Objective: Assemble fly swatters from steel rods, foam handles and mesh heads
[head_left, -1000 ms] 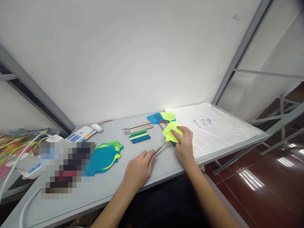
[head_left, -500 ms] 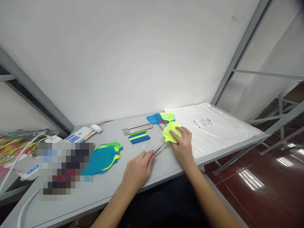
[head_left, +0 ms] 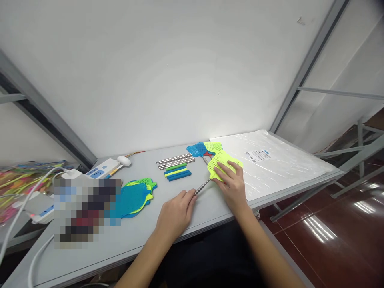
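My left hand point(head_left: 177, 211) is closed around a metal rod point(head_left: 203, 186), its fingers wrapped over the near end. The rod's far end meets the neck of a yellow perforated fly swatter head point(head_left: 216, 163). My right hand point(head_left: 230, 182) grips that head, its fingers lying across the mesh and the thumb underneath. Beyond them lie a blue swatter head point(head_left: 196, 149) and a yellow one point(head_left: 213, 147), partly overlapping. Left of my hands rest several metal rods point(head_left: 174, 161) and several green, yellow and blue grip tubes point(head_left: 177, 173).
A stack of blue, yellow and green swatter heads point(head_left: 135, 198) lies on the left of the grey table point(head_left: 120, 256). Behind it are a power strip point(head_left: 102, 170) and a white mouse-shaped object point(head_left: 124, 161). A white plastic-wrapped sheet point(head_left: 279, 164) covers the right side. The wall point(head_left: 180, 80) stands behind.
The yellow swatter head has turned to show more of its face, and my right hand's fingers have spread farther over it. My left hand keeps its hold. The whole view has shifted slightly.
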The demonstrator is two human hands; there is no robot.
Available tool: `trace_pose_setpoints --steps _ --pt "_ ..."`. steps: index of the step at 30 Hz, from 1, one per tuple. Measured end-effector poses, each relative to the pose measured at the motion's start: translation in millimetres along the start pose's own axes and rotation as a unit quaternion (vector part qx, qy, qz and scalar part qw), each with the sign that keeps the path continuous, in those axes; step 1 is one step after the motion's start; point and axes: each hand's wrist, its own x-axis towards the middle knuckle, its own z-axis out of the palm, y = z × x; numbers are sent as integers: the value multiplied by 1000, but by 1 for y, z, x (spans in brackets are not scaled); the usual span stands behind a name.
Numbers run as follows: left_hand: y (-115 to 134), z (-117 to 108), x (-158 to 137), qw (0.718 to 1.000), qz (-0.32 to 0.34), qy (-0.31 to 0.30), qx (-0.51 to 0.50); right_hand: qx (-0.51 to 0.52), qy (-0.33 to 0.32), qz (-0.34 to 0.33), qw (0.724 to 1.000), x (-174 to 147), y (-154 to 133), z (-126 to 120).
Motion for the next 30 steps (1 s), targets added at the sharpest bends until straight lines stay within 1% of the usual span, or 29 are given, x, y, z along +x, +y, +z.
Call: trace_pose_setpoints --steps 4,9,17,26,30 --pt "-3 1 -1 1000 2 1 -14 10 -3 -18 1000 0 -1 -2" --pt "-4 1 -2 999 4 8 -46 18 -13 -4 1000 0 -3 -5" --pt "-2 1 -2 999 6 32 -19 29 -17 12 999 -1 -2 -4" --pt "-1 0 -3 998 -3 51 -19 31 -12 17 999 -3 -1 -2" --pt "-1 -1 -3 999 0 45 -20 30 -15 23 999 -3 -2 -1"
